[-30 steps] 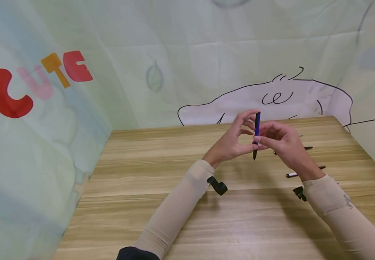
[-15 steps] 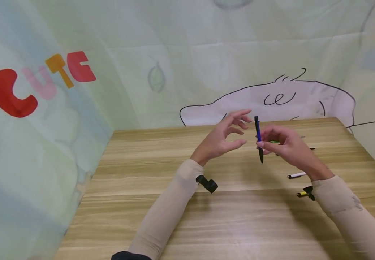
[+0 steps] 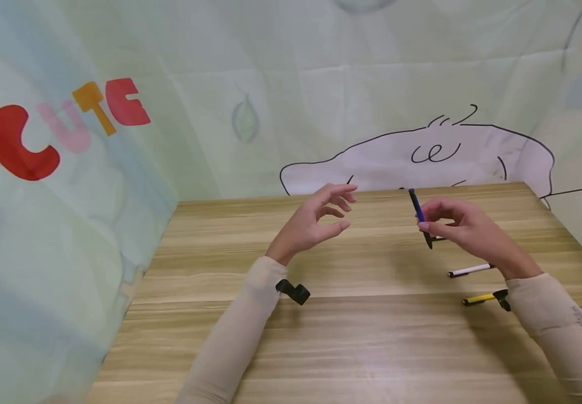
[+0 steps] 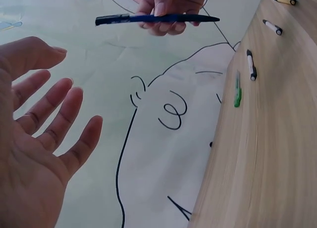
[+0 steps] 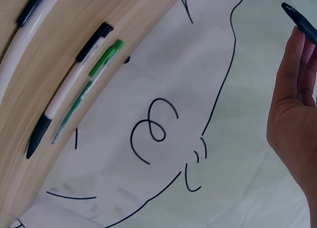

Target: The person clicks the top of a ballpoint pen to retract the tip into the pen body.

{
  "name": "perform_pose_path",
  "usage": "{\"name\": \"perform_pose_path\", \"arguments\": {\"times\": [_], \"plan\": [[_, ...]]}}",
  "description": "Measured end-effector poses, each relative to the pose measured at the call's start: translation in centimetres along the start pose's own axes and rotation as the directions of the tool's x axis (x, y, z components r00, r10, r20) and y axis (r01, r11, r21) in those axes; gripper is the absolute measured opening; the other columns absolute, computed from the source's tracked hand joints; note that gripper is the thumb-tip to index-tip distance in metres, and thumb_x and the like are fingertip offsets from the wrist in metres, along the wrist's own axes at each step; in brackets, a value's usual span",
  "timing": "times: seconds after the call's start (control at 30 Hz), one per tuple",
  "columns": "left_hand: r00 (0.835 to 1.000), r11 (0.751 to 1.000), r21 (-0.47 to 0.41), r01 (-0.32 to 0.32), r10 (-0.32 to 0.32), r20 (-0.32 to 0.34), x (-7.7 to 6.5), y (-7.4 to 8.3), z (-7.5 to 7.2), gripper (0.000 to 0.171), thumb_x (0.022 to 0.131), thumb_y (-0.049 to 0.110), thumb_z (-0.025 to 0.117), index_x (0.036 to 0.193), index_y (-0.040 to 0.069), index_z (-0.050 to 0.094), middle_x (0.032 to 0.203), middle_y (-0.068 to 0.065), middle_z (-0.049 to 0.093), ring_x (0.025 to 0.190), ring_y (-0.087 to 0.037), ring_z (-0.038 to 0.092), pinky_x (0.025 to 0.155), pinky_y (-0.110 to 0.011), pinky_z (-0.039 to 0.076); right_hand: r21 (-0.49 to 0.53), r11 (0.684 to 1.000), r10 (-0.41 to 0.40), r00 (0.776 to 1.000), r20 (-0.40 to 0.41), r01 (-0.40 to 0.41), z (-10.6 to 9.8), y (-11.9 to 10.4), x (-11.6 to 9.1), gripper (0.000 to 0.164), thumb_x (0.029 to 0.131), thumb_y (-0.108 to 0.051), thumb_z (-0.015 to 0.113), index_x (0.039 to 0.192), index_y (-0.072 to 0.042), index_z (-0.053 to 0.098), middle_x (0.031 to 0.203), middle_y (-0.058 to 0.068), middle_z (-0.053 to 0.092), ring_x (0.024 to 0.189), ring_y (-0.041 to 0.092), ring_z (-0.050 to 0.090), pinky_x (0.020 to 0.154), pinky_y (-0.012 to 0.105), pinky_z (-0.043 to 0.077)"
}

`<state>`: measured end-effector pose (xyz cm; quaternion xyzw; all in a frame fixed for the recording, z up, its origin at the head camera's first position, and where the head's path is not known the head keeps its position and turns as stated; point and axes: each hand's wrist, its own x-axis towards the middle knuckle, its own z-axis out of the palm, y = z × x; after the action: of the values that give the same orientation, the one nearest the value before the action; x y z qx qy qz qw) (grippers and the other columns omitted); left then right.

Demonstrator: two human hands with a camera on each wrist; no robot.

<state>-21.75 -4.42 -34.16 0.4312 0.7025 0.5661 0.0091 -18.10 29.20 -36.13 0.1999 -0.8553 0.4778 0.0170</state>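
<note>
My right hand (image 3: pixel 465 224) pinches a dark blue pen (image 3: pixel 416 206) between thumb and fingers, above the table. The pen leans, its black tip pointing down. In the left wrist view the same pen (image 4: pixel 148 19) lies across the fingers of the right hand (image 4: pixel 171 3). To the left, apart from the pen, my left hand (image 3: pixel 311 219) hovers with fingers spread and holds nothing; its palm and loosely bent fingers show in the left wrist view. In the right wrist view only the end of the pen (image 5: pixel 299 21) shows, at the top right corner.
On the right of the wooden table (image 3: pixel 346 336) lie a yellow pen (image 3: pixel 483 298), a white pen (image 3: pixel 472 270), a black-and-white pen (image 4: pixel 251 65) and a green pen (image 4: pixel 237 89). A printed cloth backdrop (image 3: pixel 210 112) stands behind and to the left. Each wrist wears a small black camera mount.
My left hand has let go of the pen and moved left, away from it. My right hand has shifted right with the pen, which tilts more now.
</note>
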Motion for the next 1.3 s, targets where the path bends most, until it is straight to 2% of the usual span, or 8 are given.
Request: {"name": "perform_pose_path", "arguments": {"times": [0.4, 0.73, 1.03, 1.17, 1.3], "plan": [[0.998, 0.999, 0.003, 0.037, -0.037, -0.047, -2.9, -0.8, -2.6, 0.058, 0.090, -0.008, 0.067, 0.145, 0.000, 0.049, 0.124, -0.017, 0.059, 0.110, -0.030, 0.059, 0.097, -0.062, 0.050, -0.086, 0.996, -0.016, 1.000, 0.001, 0.016, -2.0, 1.9, -0.8, 0.010, 0.096, -0.007, 0.070, 0.104, -0.013, 0.071, 0.098, 0.004, 0.068, 0.090, 0.014, 0.063, 0.076, 0.020, 0.052], [0.995, 0.997, 0.025, 0.076, -0.074, -0.064, -4.6, -0.9, -3.9, 0.057, 0.091, -0.006, 0.068, 0.144, 0.001, 0.050, 0.120, -0.017, 0.062, 0.109, -0.028, 0.060, 0.097, -0.062, 0.050, -0.143, 0.990, 0.000, 1.000, 0.017, 0.002, -3.2, 3.3, -1.3, 0.013, 0.095, -0.006, 0.071, 0.103, -0.015, 0.073, 0.101, 0.004, 0.070, 0.091, 0.012, 0.064, 0.076, 0.019, 0.050], [0.993, 0.996, 0.056, 0.074, -0.069, -0.091, -5.9, -3.7, -4.8, 0.059, 0.090, -0.008, 0.069, 0.145, 0.007, 0.052, 0.122, -0.014, 0.063, 0.110, -0.027, 0.060, 0.097, -0.059, 0.052, -0.184, 0.982, 0.034, 0.999, 0.023, -0.029, -4.4, 4.4, -1.8, 0.015, 0.094, -0.007, 0.072, 0.105, -0.017, 0.074, 0.099, 0.001, 0.071, 0.089, 0.012, 0.064, 0.073, 0.020, 0.051], [0.993, 0.995, 0.072, 0.071, -0.063, -0.098, -6.7, -4.1, -5.2, 0.059, 0.090, -0.005, 0.070, 0.144, 0.012, 0.053, 0.121, -0.009, 0.064, 0.110, -0.024, 0.061, 0.096, -0.055, 0.053, -0.195, 0.980, 0.039, 0.999, 0.030, -0.033, -5.0, 4.8, -2.0, 0.016, 0.094, -0.007, 0.072, 0.107, -0.017, 0.074, 0.098, 0.002, 0.071, 0.089, 0.012, 0.064, 0.075, 0.018, 0.050], [0.993, 0.995, 0.077, 0.067, -0.059, -0.098, -7.3, -4.2, -5.6, 0.059, 0.090, -0.006, 0.069, 0.144, 0.012, 0.054, 0.121, -0.007, 0.064, 0.110, -0.028, 0.061, 0.095, -0.060, 0.052, -0.200, 0.980, 0.022, 0.999, 0.032, -0.015, -5.6, 5.6, -2.0, 0.020, 0.092, -0.003, 0.073, 0.108, -0.014, 0.073, 0.097, 0.003, 0.071, 0.089, 0.010, 0.064, 0.075, 0.016, 0.050]]}}
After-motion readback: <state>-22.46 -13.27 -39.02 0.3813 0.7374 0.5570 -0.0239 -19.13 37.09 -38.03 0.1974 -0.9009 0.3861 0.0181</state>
